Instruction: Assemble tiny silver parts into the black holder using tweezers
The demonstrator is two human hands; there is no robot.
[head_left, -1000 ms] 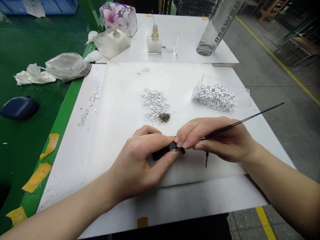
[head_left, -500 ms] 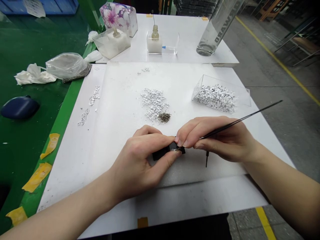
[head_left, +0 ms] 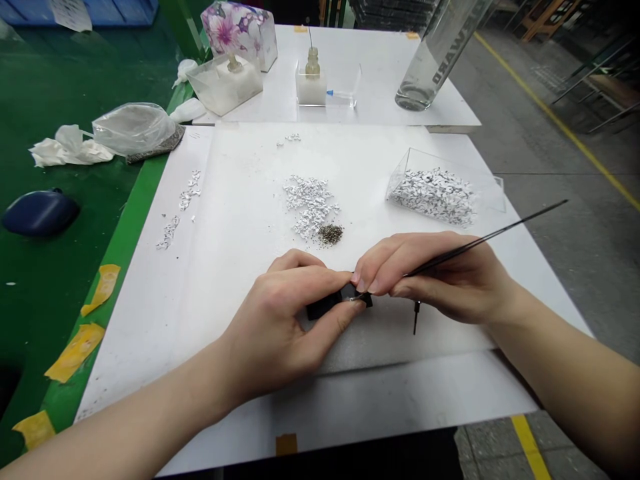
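Observation:
My left hand (head_left: 287, 320) is closed around a small black block (head_left: 324, 305), with thumb and forefinger at its right part. A small shiny curved piece (head_left: 354, 298) shows between those fingertips; its kind is unclear. My right hand (head_left: 430, 270) has its fingertips at the block's right end. Black tweezers (head_left: 505, 231) lie in this hand, their thin end sticking out up and to the right. Below the right hand a thin dark rod, like a small screwdriver (head_left: 415, 319), shows in part; its upper end is hidden. Ahead lie white small parts (head_left: 311, 200) and a brownish metallic pile (head_left: 331, 234).
A clear box (head_left: 435, 193) of white parts stands at the right. At the back are a small bottle (head_left: 313, 63), a clear tray (head_left: 225, 87), a flowered tissue box (head_left: 240, 33) and a tall clear bottle (head_left: 417, 93). A plastic bag (head_left: 133, 128) lies left.
Both hands keep almost the same pose at the black block. The whole view has shifted very slightly; nothing is visibly taken up or let go.

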